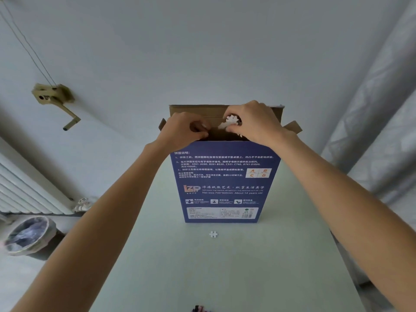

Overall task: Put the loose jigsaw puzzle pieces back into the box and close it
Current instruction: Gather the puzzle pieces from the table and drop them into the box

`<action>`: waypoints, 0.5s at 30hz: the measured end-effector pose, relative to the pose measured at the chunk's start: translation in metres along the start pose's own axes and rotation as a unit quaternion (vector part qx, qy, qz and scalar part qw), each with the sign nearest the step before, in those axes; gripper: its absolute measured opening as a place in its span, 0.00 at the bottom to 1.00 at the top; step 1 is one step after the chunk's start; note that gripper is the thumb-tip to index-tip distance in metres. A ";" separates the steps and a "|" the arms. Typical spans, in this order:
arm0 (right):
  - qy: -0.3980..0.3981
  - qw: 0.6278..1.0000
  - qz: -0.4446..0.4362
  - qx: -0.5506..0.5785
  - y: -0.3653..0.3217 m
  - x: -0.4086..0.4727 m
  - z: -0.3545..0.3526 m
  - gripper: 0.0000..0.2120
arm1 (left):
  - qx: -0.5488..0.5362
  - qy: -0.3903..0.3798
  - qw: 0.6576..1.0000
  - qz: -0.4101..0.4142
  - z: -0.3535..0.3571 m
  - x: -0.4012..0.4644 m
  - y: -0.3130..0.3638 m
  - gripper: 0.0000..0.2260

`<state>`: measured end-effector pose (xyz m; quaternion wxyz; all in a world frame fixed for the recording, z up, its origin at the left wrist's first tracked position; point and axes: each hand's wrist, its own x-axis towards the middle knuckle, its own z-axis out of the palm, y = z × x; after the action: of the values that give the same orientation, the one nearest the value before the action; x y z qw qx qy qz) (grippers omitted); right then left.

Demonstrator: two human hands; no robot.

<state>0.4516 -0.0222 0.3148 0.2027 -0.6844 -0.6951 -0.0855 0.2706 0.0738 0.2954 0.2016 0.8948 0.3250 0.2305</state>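
A tall blue puzzle box (225, 183) stands upright on the pale table (202, 271), its brown top flaps open. My left hand (182, 129) pinches the near top edge of the box at the opening. My right hand (256, 122) holds a few white jigsaw pieces (229, 122) over the opening. One loose white jigsaw piece (213, 234) lies on the table just in front of the box.
A bin lined with a plastic bag (29, 237) stands on the floor at the left, below a white radiator (24, 192). A curtain (382, 109) hangs at the right. A small dark object (199, 309) shows at the table's near edge.
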 end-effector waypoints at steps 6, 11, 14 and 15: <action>-0.041 0.998 0.002 0.040 -0.002 0.000 0.006 0.11 | 0.023 0.036 0.998 0.035 -0.004 -0.012 0.007 0.05; 0.008 0.996 -0.007 0.085 -0.007 -0.008 0.011 0.09 | 0.053 0.081 0.993 0.068 0.002 -0.025 0.006 0.07; 0.168 0.978 -0.061 0.107 -0.016 -0.033 0.018 0.08 | 0.077 0.180 0.970 0.145 0.007 -0.039 0.009 0.08; 0.208 0.968 -0.076 0.115 -0.021 -0.048 0.025 0.08 | 0.077 0.214 0.959 0.170 0.011 -0.049 0.009 0.08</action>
<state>0.4262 -0.0575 0.2764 0.4128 -0.5690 -0.6929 -0.1607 0.2471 0.0319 0.2774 0.0154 0.8795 0.2200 0.4218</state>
